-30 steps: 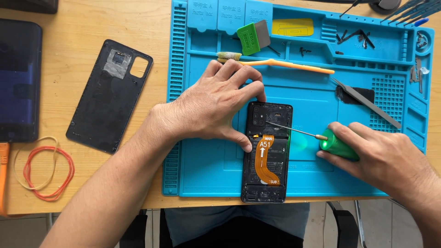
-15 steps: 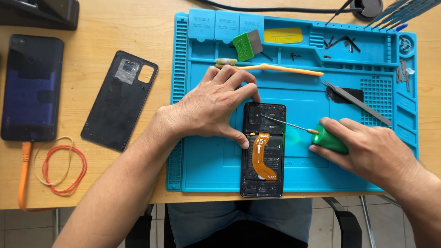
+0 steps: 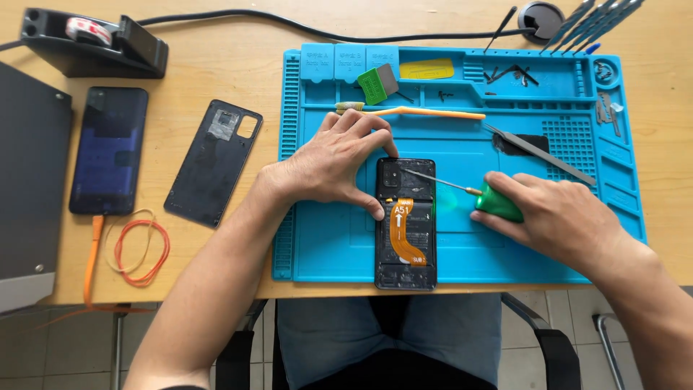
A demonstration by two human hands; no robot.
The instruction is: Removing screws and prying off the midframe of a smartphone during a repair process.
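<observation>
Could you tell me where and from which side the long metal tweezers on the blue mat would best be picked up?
Probably at the middle of the tweezers, coming straight down from above. They lie flat and slanted on the blue mat, wide end toward the right edge, tip toward the centre. Pinch across the narrow width; the right hand, holding the green screwdriver, sits just below them.

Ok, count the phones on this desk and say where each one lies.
2. An opened phone lies on the blue mat, steadied by the left hand; an intact dark phone lies on the wood at left. The loose back cover is not counted.
</observation>
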